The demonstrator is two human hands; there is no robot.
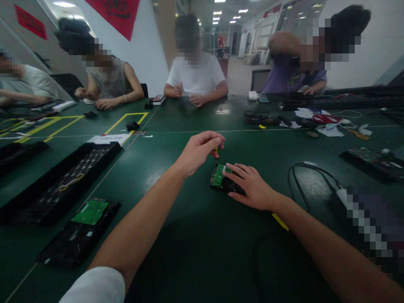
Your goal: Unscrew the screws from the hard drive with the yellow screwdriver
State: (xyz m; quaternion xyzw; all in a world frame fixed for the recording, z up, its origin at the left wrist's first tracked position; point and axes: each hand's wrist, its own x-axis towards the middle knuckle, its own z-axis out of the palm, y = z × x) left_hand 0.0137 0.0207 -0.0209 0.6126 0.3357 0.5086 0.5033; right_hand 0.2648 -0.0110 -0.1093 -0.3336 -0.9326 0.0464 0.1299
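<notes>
A small black hard drive with a green circuit board (pixel 217 176) lies on the dark green table (pixel 189 248) in front of me. Fingers bent in a pinch, my left hand (pixel 202 151) grips a small yellow and black screwdriver (pixel 216 150), which points down at the drive's far edge. My right hand (pixel 252 187) rests on the right part of the drive with its fingers spread, covering much of it. Whether the screwdriver tip touches a screw is too small to tell.
Another drive (pixel 90 212) and a long black tray (pixel 63 185) lie to the left. Cables (pixel 293 168) and a blurred device (pixel 372 223) are on the right, with another circuit board (pixel 366 158) behind. Several people sit across the table.
</notes>
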